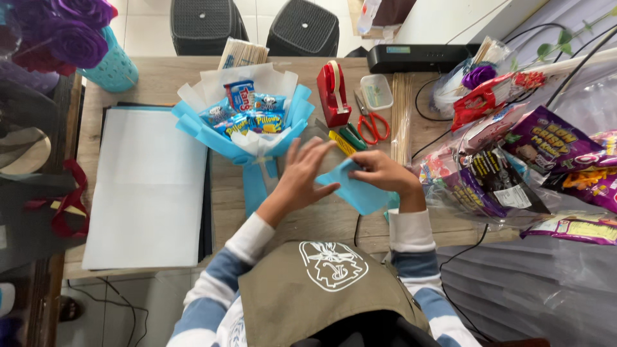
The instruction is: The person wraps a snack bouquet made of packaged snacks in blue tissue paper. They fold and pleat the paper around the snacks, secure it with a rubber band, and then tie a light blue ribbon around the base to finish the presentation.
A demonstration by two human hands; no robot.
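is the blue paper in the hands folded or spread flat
Folded: the blue paper has a doubled corner pinched by the right hand, left hand pressing its edge.

Matt blue paper sheet is lying on the pale, grainy wooden table, while at two o'clock from it glossy plastic snack bags are gleaming and, at twelve, red-handled metal scissors are shining.
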